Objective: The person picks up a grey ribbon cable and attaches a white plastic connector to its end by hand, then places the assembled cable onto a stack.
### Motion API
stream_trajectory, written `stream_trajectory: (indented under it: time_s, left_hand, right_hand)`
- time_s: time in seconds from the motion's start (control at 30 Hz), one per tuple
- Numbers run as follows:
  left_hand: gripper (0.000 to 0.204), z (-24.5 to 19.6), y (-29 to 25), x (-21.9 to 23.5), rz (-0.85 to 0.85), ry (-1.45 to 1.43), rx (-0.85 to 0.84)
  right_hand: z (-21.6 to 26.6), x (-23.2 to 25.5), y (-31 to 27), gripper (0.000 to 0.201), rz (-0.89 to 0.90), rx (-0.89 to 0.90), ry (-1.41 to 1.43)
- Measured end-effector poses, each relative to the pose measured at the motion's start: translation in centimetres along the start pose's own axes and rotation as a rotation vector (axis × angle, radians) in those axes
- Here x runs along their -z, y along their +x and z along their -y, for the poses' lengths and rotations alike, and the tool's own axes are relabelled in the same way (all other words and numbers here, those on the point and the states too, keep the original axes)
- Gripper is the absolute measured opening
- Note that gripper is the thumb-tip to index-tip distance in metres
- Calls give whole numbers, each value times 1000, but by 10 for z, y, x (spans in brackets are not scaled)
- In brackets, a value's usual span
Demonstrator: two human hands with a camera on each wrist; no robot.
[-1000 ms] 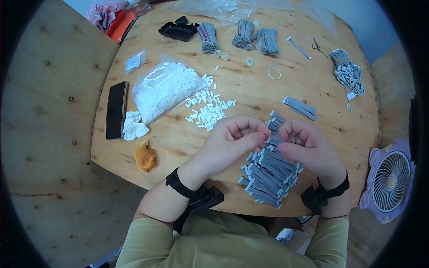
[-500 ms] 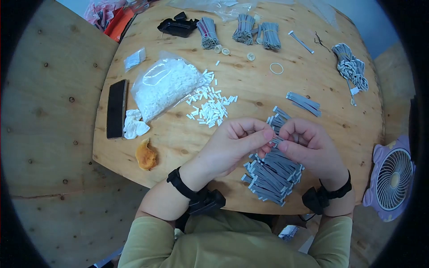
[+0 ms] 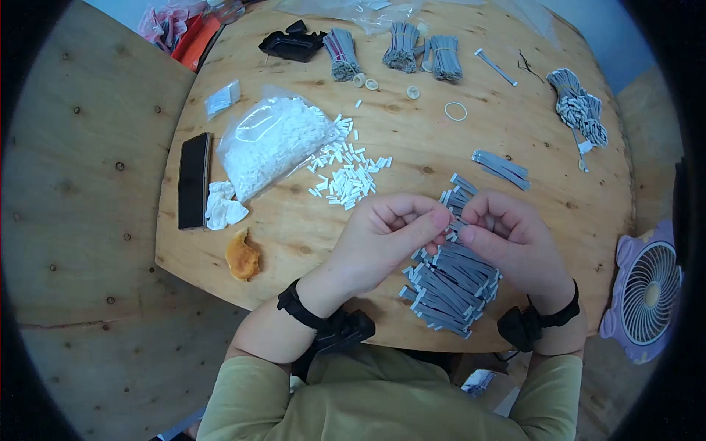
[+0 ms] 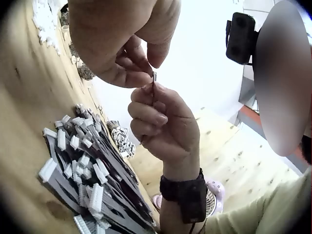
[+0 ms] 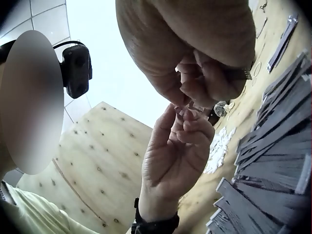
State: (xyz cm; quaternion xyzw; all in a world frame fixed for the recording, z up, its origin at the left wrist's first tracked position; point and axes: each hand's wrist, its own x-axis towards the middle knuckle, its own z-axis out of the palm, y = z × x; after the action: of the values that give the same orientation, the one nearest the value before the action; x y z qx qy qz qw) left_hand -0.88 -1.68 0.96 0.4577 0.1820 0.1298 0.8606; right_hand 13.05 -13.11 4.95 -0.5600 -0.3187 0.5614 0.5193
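Note:
The left hand [image 3: 390, 239] and right hand [image 3: 507, 239] meet fingertip to fingertip above a pile of grey ribbon cables [image 3: 452, 287] with white connectors. Between them, in the left wrist view, a small connector end [image 4: 154, 76] stands edge-on, pinched by the left hand [image 4: 126, 44] from above and the right hand [image 4: 168, 122] from below. In the right wrist view, metal-tipped wire ends [image 5: 247, 74] stick out beside the curled fingers of the right hand [image 5: 195, 53]. Most of the held cable is hidden by the fingers.
Loose white connectors [image 3: 349, 184] lie beside a clear bag [image 3: 272, 143] of them. A phone [image 3: 193, 180], crumpled tissue [image 3: 224, 206] and bread piece [image 3: 241, 255] lie left. Cable bundles [image 3: 446, 59] lie at the back; a short cable stack [image 3: 501, 169] sits right; a fan [image 3: 647, 294] stands beyond.
Since a second ago, the fingertips have drawn closer together around the small cable piece. The whole head view has shifted slightly; the things on the table lie as before.

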Motion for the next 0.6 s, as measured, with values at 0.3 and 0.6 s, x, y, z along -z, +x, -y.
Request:
stream_trajectory:
  time_s: [0.3,0.6]
  left_hand:
    - [12,2,0,-3,-33,79,-76]
    - [11,5,0,-3,-24,-116,-46]
  right_hand:
    - [-1,0,1,7,-7,-6,-18]
    - [2,-1,2,10,4,8,76]
